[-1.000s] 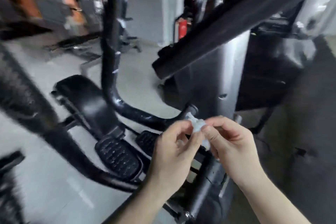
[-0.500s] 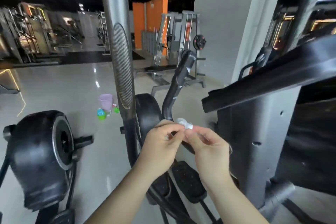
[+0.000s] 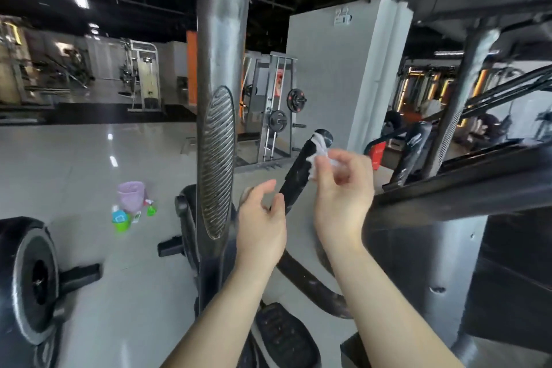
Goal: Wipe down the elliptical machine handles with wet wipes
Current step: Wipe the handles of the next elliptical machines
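Purple basket [image 3: 131, 196] near green cup [image 3: 121, 223]

On my feed, a glossy pale grey tiled floor [image 3: 74, 164] fills the left half of the frame. Left of centre, a lilac perforated plastic basket [image 3: 131, 196] stands on it. Just beside the basket are a small green bucket with a blue top [image 3: 121, 222], a white bottle [image 3: 136, 216] and a green spray bottle [image 3: 151, 210]. The black elliptical machine [image 3: 186, 215] stands on the floor near them, and a black round flywheel housing [image 3: 30, 284] sits at lower left.
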{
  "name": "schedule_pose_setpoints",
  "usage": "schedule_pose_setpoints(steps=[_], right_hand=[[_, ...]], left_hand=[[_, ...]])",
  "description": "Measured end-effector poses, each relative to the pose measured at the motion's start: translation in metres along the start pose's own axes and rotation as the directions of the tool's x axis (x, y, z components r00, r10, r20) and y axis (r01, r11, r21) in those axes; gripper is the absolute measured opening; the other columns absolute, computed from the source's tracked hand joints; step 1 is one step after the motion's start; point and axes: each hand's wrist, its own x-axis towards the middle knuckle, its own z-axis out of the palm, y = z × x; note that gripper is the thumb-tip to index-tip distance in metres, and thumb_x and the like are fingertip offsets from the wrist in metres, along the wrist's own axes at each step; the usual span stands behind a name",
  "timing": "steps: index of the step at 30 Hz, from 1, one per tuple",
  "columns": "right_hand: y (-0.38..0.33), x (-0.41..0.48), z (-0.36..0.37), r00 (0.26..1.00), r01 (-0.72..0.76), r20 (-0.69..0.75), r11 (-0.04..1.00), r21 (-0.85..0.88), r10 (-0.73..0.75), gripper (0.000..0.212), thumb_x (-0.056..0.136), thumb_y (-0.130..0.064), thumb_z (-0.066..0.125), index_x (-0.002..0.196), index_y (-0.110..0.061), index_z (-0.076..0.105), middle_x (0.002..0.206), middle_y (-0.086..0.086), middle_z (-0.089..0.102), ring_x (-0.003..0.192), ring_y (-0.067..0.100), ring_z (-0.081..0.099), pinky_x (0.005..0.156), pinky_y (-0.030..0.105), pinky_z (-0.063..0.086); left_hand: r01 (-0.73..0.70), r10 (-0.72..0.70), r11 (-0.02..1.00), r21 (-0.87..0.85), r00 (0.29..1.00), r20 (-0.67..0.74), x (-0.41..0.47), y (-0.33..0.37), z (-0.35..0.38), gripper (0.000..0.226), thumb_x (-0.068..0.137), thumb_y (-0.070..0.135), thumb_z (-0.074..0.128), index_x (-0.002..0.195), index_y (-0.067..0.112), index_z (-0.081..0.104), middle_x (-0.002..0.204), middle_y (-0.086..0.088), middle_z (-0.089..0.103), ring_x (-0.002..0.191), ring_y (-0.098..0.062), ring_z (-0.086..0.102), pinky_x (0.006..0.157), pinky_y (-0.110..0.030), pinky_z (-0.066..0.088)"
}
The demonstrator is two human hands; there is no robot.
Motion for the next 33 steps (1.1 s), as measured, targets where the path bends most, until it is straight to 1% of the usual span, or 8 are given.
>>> schedule_pose_setpoints(steps=[3,7,10,14,18,23,30,33], right_hand=[[0.007,0.014,0.013,0.991,0.131,-0.022,0.987,-0.092,-0.133,0.008,0.092,-0.006,0.076,0.089,-0.011,0.071,0.096,0.007,0.06,0.077,0.002,0.056,0.075,0.008,0.042],[0.033,-0.005,0.02,0.951,0.309,0.058,0.921,-0.236,-0.304,0.009,0.088,0.003,0.079,0.084,-0.002,0.073,0.088,0.008,0.057,0.081,-0.002,0.052,0.077,0.006,0.04],[0.038,-0.011,0.02,0.917,0.397,0.159,0.868,-0.299,-0.365,0.007,0.085,0.006,0.08,0.087,0.0,0.077,0.084,0.007,0.056,0.076,0.0,0.046,0.072,0.004,0.037],[0.017,0.032,0.013,0.885,0.464,0.122,0.824,-0.325,-0.449,0.002,0.09,0.0,0.078,0.089,-0.002,0.077,0.087,0.009,0.058,0.077,0.009,0.053,0.069,0.012,0.042],[0.013,0.032,0.01,0.89,0.453,0.107,0.839,-0.303,-0.442,0.004,0.093,-0.001,0.076,0.096,0.0,0.077,0.092,0.008,0.056,0.082,0.006,0.052,0.074,0.01,0.042],[0.051,-0.02,0.005,0.922,0.369,0.222,0.89,-0.268,-0.316,0.005,0.092,-0.003,0.076,0.087,-0.001,0.075,0.089,0.005,0.06,0.081,0.006,0.057,0.077,0.012,0.044],[0.007,0.041,0.006,0.958,0.279,-0.018,0.948,-0.15,-0.285,0.003,0.094,-0.007,0.075,0.094,-0.009,0.076,0.091,0.007,0.063,0.079,-0.002,0.056,0.074,0.006,0.04],[0.02,0.018,0.005,0.982,0.189,0.022,0.977,-0.097,-0.187,0.006,0.097,-0.009,0.071,0.091,-0.012,0.072,0.09,0.005,0.062,0.08,0.0,0.056,0.074,0.008,0.04]], left_hand=[[-0.005,0.006,1.0,-0.005,0.998,0.062,0.015,-0.006,0.01,0.032,0.103,0.021,0.053,0.133,0.024,0.066,0.127,0.017,0.064,0.12,-0.004,0.059,0.105,-0.024,0.044],[-0.013,0.019,0.999,-0.049,0.992,0.127,0.022,-0.011,0.009,0.029,0.102,0.016,0.052,0.116,0.025,0.075,0.092,0.024,0.066,0.098,-0.005,0.066,0.086,-0.021,0.048],[-0.017,0.025,0.998,-0.059,0.991,0.129,0.025,-0.013,0.004,0.032,0.102,0.014,0.053,0.123,0.025,0.074,0.097,0.028,0.066,0.102,0.0,0.065,0.093,-0.021,0.05],[0.019,-0.007,0.997,-0.079,0.989,0.146,0.021,-0.013,0.004,0.036,0.101,0.013,0.053,0.13,0.024,0.07,0.119,0.016,0.07,0.11,-0.001,0.065,0.096,-0.015,0.051],[0.035,-0.021,0.995,-0.093,0.99,0.142,0.02,-0.015,0.005,0.035,0.102,0.014,0.054,0.132,0.024,0.068,0.122,0.013,0.07,0.109,0.0,0.066,0.089,-0.002,0.047],[-0.009,0.015,0.999,-0.051,0.991,0.129,0.021,-0.018,0.006,0.035,0.103,0.015,0.051,0.133,0.022,0.067,0.129,0.01,0.068,0.119,-0.001,0.06,0.105,-0.021,0.046],[0.035,-0.024,0.996,-0.081,0.99,0.138,0.018,-0.016,0.009,0.033,0.104,0.023,0.053,0.133,0.026,0.069,0.125,0.015,0.07,0.114,0.002,0.064,0.105,-0.025,0.049],[0.024,-0.016,0.998,-0.06,0.991,0.131,0.022,-0.013,0.007,0.027,0.104,0.028,0.055,0.122,0.024,0.074,0.108,0.016,0.073,0.104,0.003,0.066,0.1,-0.027,0.053]])
